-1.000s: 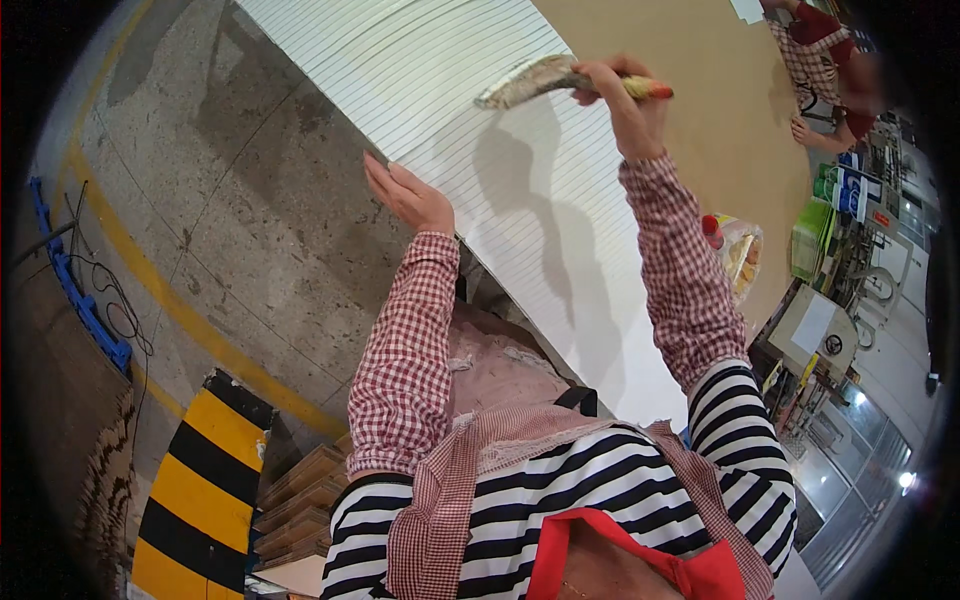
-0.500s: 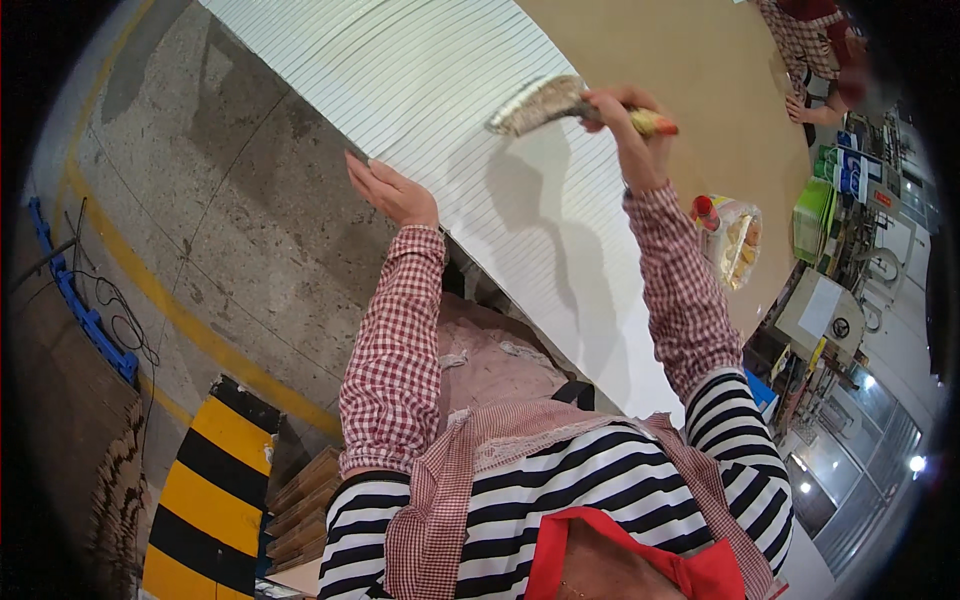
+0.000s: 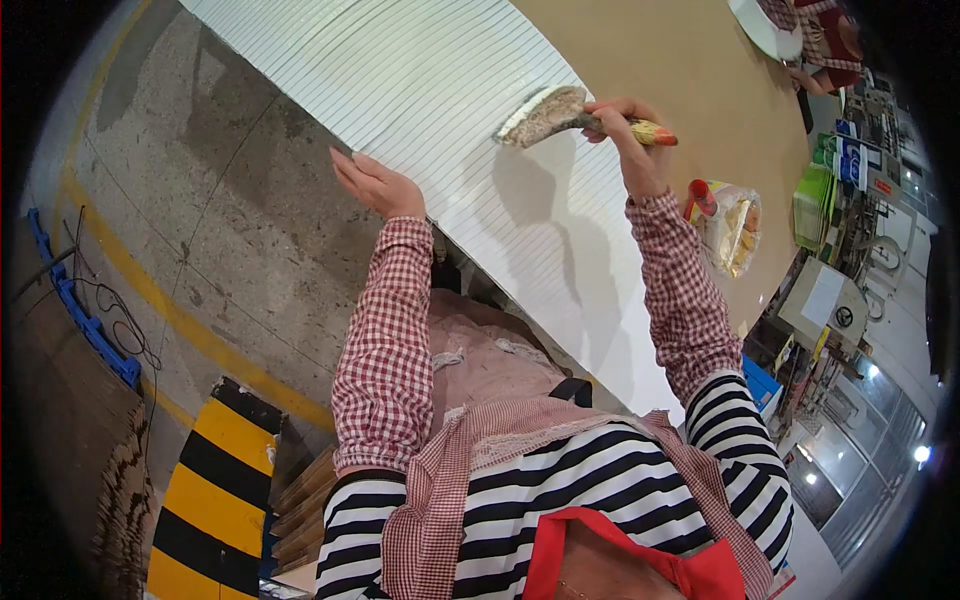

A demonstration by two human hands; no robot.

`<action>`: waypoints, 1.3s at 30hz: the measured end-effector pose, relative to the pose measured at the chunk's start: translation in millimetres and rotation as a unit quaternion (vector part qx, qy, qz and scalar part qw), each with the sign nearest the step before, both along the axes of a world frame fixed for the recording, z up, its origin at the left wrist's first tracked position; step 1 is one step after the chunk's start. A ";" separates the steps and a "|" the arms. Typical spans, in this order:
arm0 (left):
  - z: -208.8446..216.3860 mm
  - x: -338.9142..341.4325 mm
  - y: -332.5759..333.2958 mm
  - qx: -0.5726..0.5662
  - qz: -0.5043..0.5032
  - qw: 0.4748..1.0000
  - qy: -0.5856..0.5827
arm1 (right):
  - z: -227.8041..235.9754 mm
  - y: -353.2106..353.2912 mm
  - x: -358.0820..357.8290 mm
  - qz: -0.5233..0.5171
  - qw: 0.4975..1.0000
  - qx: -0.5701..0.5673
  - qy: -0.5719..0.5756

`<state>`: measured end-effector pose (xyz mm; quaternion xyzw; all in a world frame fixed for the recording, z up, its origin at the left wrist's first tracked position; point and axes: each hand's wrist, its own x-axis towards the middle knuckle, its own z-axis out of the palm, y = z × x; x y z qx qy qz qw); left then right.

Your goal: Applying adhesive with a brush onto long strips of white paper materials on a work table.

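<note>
A wide brush (image 3: 541,116) with pale, white-coated bristles hangs over a long spread of overlapping white sheets (image 3: 400,80) that looks striped. My right hand (image 3: 628,135) is closed round its dark handle, whose red and yellow end sticks out past my palm. The bristles are over the sheets near their right side; whether they touch cannot be made out. At the sheets' left edge, my left hand (image 3: 385,187) lies with fingers stretched out and slightly apart, against or just beside that edge, holding nothing visible.
Brown board (image 3: 670,60) covers the table on the right. On it sits a clear bag (image 3: 738,235) of yellowish contents, beside a red-capped item (image 3: 703,197). Another person (image 3: 830,40) stands at the far right, near a white round thing (image 3: 768,28). A yellow-black striped block (image 3: 213,490) is lower left.
The brush and my right hand have shifted slightly right. My left hand has slid a little left. A white round thing has come into view near the other person.
</note>
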<state>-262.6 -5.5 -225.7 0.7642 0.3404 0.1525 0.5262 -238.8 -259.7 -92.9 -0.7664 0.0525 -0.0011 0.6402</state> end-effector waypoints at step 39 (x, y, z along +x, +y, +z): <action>-1.2 -86.4 -57.9 -0.044 -0.051 0.996 -0.050 | 2.3 52.2 91.5 0.153 0.985 -0.044 -0.073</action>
